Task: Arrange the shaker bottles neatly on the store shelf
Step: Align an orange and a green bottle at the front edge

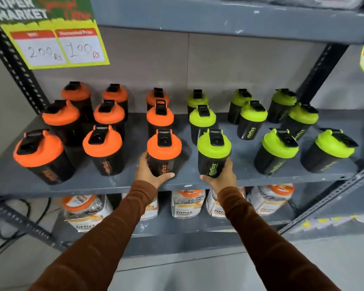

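Note:
Black shaker bottles stand in rows on the grey shelf [246, 177], several with orange lids on the left half and several with green lids on the right half. My left hand [148, 172] wraps around the base of the front orange-lidded bottle [164, 148] near the shelf's front edge. My right hand [222, 176] grips the base of the front green-lidded bottle [213, 149] beside it. Both bottles stand upright on the shelf, about a hand's width apart. My brown sleeves reach up from the bottom of the view.
A yellow price sign [57, 45] hangs at the upper left. The lower shelf [177, 223] holds white packaged tubs [187, 202]. Perforated metal uprights [315, 80] frame the shelf. Black cables [11, 223] lie on the floor at the left.

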Available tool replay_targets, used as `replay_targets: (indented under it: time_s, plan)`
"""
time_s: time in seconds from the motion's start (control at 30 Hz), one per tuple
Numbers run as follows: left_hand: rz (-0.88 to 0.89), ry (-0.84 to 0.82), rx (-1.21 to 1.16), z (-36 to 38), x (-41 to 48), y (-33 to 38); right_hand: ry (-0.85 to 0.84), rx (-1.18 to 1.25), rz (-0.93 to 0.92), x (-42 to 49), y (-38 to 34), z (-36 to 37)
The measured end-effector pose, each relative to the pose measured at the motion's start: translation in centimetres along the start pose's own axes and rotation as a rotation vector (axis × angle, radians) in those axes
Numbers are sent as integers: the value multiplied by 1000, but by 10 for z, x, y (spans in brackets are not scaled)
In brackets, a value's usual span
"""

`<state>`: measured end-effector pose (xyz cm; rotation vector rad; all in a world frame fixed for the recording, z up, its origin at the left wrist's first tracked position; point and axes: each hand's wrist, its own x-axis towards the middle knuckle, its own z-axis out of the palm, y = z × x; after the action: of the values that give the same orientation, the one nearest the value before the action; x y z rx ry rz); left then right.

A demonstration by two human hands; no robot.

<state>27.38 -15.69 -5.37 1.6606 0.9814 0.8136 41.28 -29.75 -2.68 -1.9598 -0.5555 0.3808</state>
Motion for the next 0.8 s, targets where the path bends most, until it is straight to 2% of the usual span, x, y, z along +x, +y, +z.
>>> replay_targets:
  time_s: [0.2,0.8]
  plan:
    - [-20,-21,34,-8,-7,-5,25,10,2,-2,0,4]
    - [-79,-100,166,-9,-9,3,-62,51,-22,-1,3,-2]
